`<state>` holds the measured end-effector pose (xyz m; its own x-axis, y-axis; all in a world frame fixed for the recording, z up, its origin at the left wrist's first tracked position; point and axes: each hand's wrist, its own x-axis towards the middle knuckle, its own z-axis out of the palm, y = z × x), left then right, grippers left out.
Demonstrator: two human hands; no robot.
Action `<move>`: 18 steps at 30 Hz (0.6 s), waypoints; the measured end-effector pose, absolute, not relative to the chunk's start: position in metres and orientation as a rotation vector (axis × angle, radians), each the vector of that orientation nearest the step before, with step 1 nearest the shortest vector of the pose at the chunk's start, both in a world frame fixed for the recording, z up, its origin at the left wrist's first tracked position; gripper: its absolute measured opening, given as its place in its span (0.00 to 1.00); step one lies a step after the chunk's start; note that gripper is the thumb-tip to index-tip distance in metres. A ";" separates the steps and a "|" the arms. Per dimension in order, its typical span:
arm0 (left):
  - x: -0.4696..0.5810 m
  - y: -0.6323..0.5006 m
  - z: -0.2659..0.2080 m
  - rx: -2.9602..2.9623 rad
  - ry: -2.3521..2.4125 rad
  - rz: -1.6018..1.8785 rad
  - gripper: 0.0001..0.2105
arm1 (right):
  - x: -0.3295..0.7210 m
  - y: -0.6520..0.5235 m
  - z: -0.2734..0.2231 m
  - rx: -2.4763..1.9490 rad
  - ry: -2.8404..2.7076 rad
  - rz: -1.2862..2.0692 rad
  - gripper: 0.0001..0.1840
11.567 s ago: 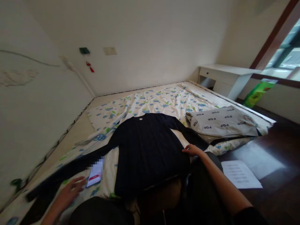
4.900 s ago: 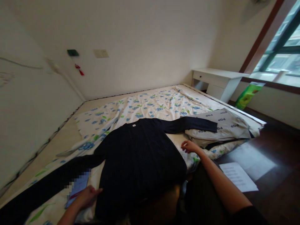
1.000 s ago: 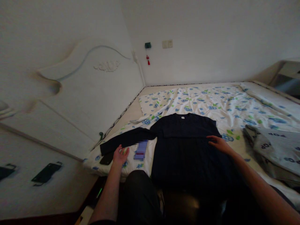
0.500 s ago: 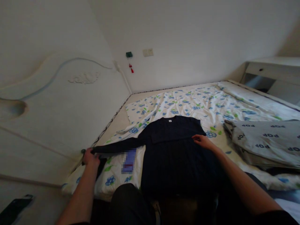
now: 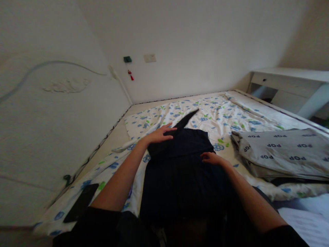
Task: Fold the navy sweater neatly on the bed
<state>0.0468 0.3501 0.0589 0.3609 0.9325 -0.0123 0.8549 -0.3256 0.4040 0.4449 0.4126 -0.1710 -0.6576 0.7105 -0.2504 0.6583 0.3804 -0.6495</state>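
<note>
A dark navy long-sleeved top (image 5: 177, 185) lies spread on the flowered bed sheet (image 5: 169, 111), its collar end away from me. Above its left shoulder is my left hand (image 5: 161, 133), with fingers stretched apart. Beside those fingers, the left sleeve (image 5: 186, 120) sticks up and slants to the far right, its end over the sheet. The hand covers part of the sleeve and collar. My right hand (image 5: 210, 158) rests at the top's right side by a fold line, fingers bent together on the fabric.
Folded grey cloth printed "POP" (image 5: 280, 151) lies on the right of the bed. A flat black rectangular object (image 5: 81, 202) is at the near left. The pale headboard (image 5: 51, 137) bounds the left, and a white desk (image 5: 288, 80) stands at the far right.
My left hand has swung from the far left to the top's shoulder, bringing the outstretched sleeve across and letting go of it. My right hand stays on the top. The view has shifted right.
</note>
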 end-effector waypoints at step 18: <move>-0.042 0.277 -0.182 1.840 2.351 0.282 0.23 | 0.473 0.539 -0.236 -2.012 -1.875 0.650 0.24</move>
